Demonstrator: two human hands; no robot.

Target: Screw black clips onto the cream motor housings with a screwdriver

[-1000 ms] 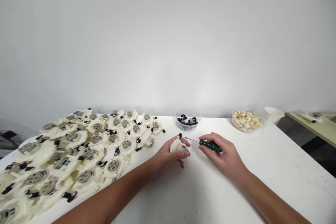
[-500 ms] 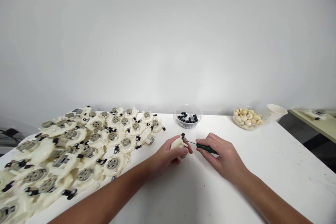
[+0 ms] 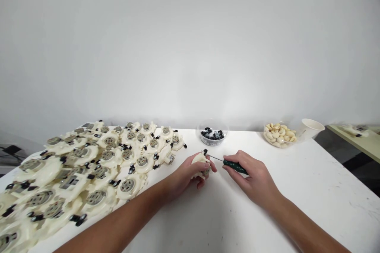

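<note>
My left hand (image 3: 185,176) is shut around a small cream plastic part (image 3: 199,165), which has a black clip at its top and a grey metal piece low down, partly hidden by my fingers. My right hand (image 3: 252,176) grips a green-handled screwdriver (image 3: 234,167). Its thin steel shaft points left, and the tip sits at the black clip on the part.
Several cream plastic discs with grey metal centres and black clips (image 3: 101,172) lie overlapping on the left of the white table (image 3: 297,193). Along the back edge stand a bowl of small black parts (image 3: 212,135), a bowl of cream pieces (image 3: 279,135) and a paper cup (image 3: 312,128).
The screwdriver's shaft has come to the black clip, and my hands are closer together. My left hand has turned the cream part slightly. The view has shifted a little.
</note>
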